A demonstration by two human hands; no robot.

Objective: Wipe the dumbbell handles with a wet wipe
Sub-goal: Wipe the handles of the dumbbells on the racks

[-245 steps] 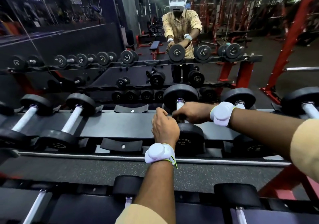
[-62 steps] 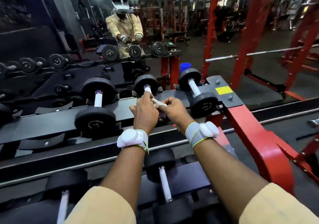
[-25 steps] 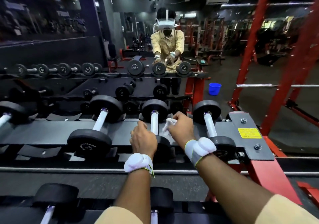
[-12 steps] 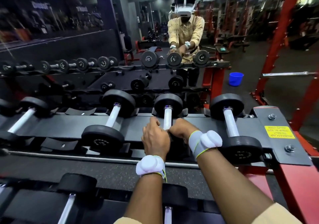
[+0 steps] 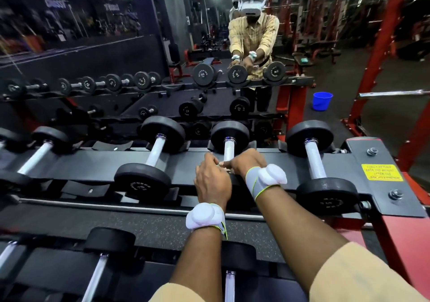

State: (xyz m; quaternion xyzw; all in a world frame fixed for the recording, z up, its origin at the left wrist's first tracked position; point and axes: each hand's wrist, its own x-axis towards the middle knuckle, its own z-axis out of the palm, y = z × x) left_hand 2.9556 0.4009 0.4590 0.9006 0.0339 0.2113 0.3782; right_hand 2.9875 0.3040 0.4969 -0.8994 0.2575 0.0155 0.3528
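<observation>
The middle dumbbell (image 5: 230, 136) lies on the rack's top tier, its knurled steel handle (image 5: 228, 149) pointing towards me. Both hands meet at the handle's near end and cover the near weight head. My left hand (image 5: 211, 182) curls round the handle from the left. My right hand (image 5: 247, 164) wraps it from the right, fingers curled. The wet wipe is hidden under the fingers of my right hand. The far half of the handle is bare.
Neighbouring dumbbells lie to the left (image 5: 154, 151) and right (image 5: 313, 162) on the black rack (image 5: 363, 162), which has red legs. A lower tier holds more dumbbells (image 5: 229, 285). A mirror behind reflects me. A blue bucket (image 5: 322, 100) stands on the floor.
A second ago my right hand held the white wipe in sight beside the handle. Both hands have since closed on the handle's near end and the wipe is out of sight.
</observation>
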